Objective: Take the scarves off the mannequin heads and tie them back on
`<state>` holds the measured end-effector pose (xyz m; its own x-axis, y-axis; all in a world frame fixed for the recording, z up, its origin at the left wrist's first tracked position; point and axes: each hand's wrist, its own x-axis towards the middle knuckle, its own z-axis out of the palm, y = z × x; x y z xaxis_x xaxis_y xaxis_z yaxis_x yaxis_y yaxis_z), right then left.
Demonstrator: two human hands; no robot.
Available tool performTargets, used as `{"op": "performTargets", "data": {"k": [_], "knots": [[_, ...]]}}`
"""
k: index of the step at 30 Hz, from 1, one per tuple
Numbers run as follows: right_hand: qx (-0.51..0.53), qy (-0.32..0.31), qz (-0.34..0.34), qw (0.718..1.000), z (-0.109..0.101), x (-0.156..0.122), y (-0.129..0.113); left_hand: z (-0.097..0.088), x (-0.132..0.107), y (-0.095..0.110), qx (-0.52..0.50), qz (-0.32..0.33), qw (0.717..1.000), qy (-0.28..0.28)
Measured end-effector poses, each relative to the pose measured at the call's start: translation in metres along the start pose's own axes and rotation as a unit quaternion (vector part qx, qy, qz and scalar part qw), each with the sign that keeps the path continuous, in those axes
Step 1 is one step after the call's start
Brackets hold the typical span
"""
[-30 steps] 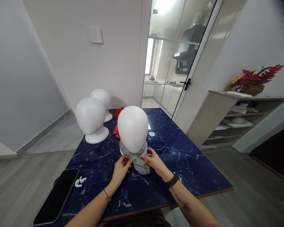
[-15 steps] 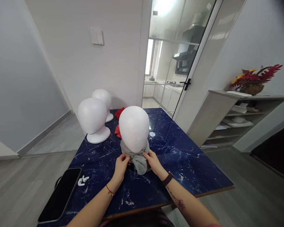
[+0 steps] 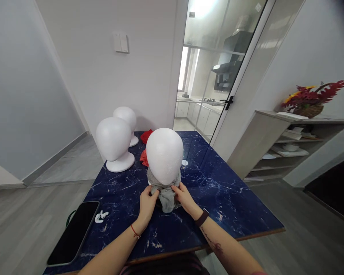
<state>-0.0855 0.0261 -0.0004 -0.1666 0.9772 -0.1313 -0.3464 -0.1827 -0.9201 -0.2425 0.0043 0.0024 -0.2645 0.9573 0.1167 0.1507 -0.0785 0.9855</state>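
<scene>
A white foam mannequin head (image 3: 164, 154) stands on the dark blue marble table (image 3: 218, 191) right in front of me. A grey scarf (image 3: 166, 194) is wrapped round its neck, with its ends hanging down onto the table. My left hand (image 3: 148, 202) pinches the scarf at the left of the knot. My right hand (image 3: 183, 196) grips the scarf at the right of the knot. Both hands are closed on the cloth, close together under the head's chin.
Two more white foam heads (image 3: 114, 143) (image 3: 125, 119) stand at the back left, with red cloth (image 3: 145, 147) behind the near head. A black phone (image 3: 73, 233) and a small white object (image 3: 99, 216) lie near the table's left front edge. A shelf unit (image 3: 278, 141) stands to the right.
Both hands have moved closer together and up toward the neck, drawing the scarf's knot tighter. The hanging ends have bunched narrower. The view has shifted slightly.
</scene>
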Motion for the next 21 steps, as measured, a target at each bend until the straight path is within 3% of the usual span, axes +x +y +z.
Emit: {"op": "performTargets", "data": {"k": [3,5,9,13,17,19,21], "knots": [[-0.009,0.015,0.003,1.000,0.001,-0.001,-0.004,-0.005,0.004,-0.005,0.045,0.030,0.992,0.116],[-0.015,0.024,-0.002,1.000,0.000,0.001,-0.005,-0.008,0.006,-0.009,0.064,0.039,0.986,0.149],[-0.068,0.036,-0.040,0.996,-0.005,0.003,-0.005,-0.008,0.005,-0.014,0.029,0.036,0.995,0.088],[-0.174,0.028,-0.115,0.978,-0.008,0.000,-0.008,-0.007,0.002,-0.011,-0.017,-0.047,0.998,0.048],[-0.159,0.050,-0.129,0.978,-0.008,-0.003,-0.010,-0.008,0.002,-0.004,0.058,-0.012,0.993,0.098],[-0.119,0.068,-0.112,0.984,-0.009,-0.001,-0.010,-0.010,0.001,-0.001,0.078,0.013,0.988,0.131],[-0.069,0.081,-0.078,0.991,-0.010,0.002,-0.008,-0.013,0.001,-0.001,0.064,-0.007,0.987,0.147]]}}
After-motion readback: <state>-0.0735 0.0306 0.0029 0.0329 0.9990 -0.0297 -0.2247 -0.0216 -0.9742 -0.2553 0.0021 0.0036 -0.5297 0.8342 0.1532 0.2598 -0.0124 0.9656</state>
